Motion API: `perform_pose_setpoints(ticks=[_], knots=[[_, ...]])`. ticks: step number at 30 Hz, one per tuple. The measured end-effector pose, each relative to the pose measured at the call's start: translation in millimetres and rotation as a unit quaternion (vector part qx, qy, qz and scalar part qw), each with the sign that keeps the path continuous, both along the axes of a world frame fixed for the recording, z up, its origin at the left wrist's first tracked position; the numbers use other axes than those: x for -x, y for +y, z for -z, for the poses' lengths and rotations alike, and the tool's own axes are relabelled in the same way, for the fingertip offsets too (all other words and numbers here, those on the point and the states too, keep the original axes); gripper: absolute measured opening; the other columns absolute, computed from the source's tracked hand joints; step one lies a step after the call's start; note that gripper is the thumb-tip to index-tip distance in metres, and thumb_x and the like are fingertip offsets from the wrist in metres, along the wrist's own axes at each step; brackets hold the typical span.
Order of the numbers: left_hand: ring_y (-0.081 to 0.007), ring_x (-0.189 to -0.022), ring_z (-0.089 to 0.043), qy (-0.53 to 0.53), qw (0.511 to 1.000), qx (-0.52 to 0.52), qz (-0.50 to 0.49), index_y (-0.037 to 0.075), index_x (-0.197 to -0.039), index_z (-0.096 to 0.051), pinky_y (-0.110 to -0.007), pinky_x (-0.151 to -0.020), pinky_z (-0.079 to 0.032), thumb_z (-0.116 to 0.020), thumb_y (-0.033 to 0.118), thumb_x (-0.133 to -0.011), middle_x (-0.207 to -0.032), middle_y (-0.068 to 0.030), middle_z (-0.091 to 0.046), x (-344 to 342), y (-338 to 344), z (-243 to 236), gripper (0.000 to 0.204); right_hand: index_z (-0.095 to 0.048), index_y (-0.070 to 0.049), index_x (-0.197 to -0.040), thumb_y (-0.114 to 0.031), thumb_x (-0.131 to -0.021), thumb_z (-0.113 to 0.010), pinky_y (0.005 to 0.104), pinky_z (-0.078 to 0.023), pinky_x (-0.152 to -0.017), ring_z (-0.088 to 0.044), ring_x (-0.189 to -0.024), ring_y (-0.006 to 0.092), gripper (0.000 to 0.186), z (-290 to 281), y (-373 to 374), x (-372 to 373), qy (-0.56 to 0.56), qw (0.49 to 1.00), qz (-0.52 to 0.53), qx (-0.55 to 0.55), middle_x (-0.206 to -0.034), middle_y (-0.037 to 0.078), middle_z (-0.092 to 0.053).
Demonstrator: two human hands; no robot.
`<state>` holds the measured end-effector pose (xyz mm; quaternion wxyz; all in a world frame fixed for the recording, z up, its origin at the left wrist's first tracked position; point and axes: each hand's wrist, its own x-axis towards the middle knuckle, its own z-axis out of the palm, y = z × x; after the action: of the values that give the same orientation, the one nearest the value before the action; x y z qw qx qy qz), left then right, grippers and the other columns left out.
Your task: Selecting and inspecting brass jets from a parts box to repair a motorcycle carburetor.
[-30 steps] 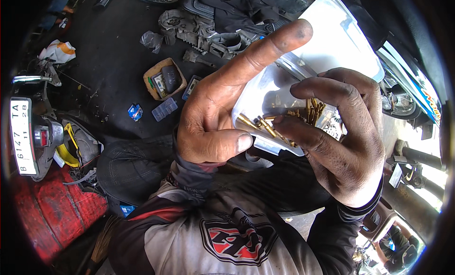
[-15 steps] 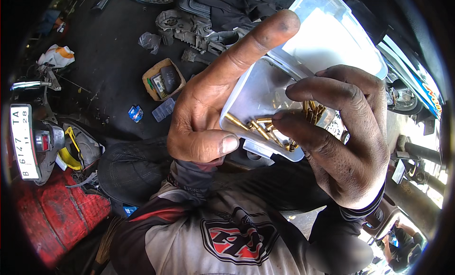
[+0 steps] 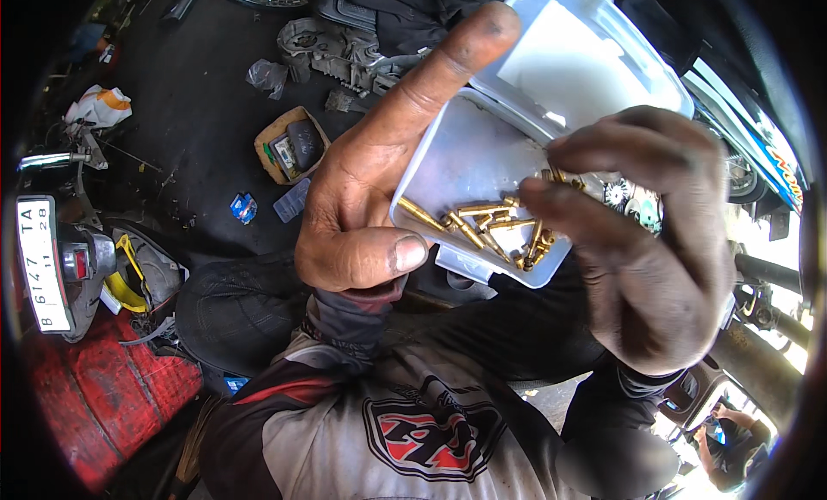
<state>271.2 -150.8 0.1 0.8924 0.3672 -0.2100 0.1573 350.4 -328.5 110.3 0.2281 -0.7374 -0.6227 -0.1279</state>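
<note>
The left hand grips the box's left edge, forefinger and thumb spread; the blurred right hand curls above brass pieces along the near edge, pinch unclear. The plate and shirt bear lettering.

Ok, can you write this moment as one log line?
left hand: holding clear plastic box | right hand: partly over box, grasp unclear | brass pieces: lying in box | lid: open
</note>
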Motion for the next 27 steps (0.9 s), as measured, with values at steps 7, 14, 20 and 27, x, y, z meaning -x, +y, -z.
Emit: perform_pose_setpoints(ticks=[7, 14, 20, 27], knots=[[-0.049, -0.152, -0.029, -0.196, 0.975, 0.085, 0.062, 0.006, -0.166, 0.004, -0.061, -0.122, -0.03, -0.067, 0.019, -0.073, -0.165, -0.0351, -0.018, -28.8, -5.4, 20.6, 0.118, -0.073, 0.006, -0.113, -0.007, -0.1, -0.065, 0.0424, -0.051, -0.101, -0.063, -0.119, 0.0315, 0.02, 6.6, -18.9, -7.0, -0.002, 0.989, 0.113, -0.093, -0.128, 0.023, -0.064], [-0.0491, -0.15, -0.033, -0.107, 0.991, 0.074, -0.037, 0.009, -0.167, 0.006, -0.062, -0.116, -0.04, -0.067, 0.017, -0.075, -0.165, -0.0322, -0.02, -5.7, -5.7, 1.4, 0.117, -0.076, 0.003, -0.112, -0.021, -0.103, -0.062, 0.0462, -0.048, -0.105, -0.061, -0.124, 0.0331, 0.028, 12.6, -18.0, -10.1, 0.008, 0.985, 0.147, -0.095, -0.132, 0.021, -0.063], [-0.0451, -0.15, -0.034, -0.065, 0.987, 0.053, -0.136, 0.01, -0.166, 0.008, -0.059, -0.119, -0.038, -0.066, 0.013, -0.075, -0.165, -0.0304, -0.019, 4.0, -7.9, -7.0, 0.118, -0.077, -0.002, -0.114, -0.027, -0.102, -0.063, 0.0499, -0.045, -0.109, -0.058, -0.129, 0.0351, 0.031, 12.3, -13.9, -10.0, -0.005, 0.991, 0.133, -0.033, -0.137, 0.021, -0.06], [-0.0428, -0.151, -0.031, 0.003, 0.97, -0.011, -0.244, 0.01, -0.166, 0.011, -0.057, -0.12, -0.036, -0.066, 0.01, -0.075, -0.166, -0.0282, -0.017, 2.9, -18.4, -17.4, 0.119, -0.079, -0.009, -0.116, -0.026, -0.1, -0.064, 0.0508, -0.042, -0.112, -0.053, -0.134, 0.0379, 0.028, 10.1, -9.4, -6.8, -0.04, 0.992, 0.116, 0.018, -0.141, 0.021, -0.058]])
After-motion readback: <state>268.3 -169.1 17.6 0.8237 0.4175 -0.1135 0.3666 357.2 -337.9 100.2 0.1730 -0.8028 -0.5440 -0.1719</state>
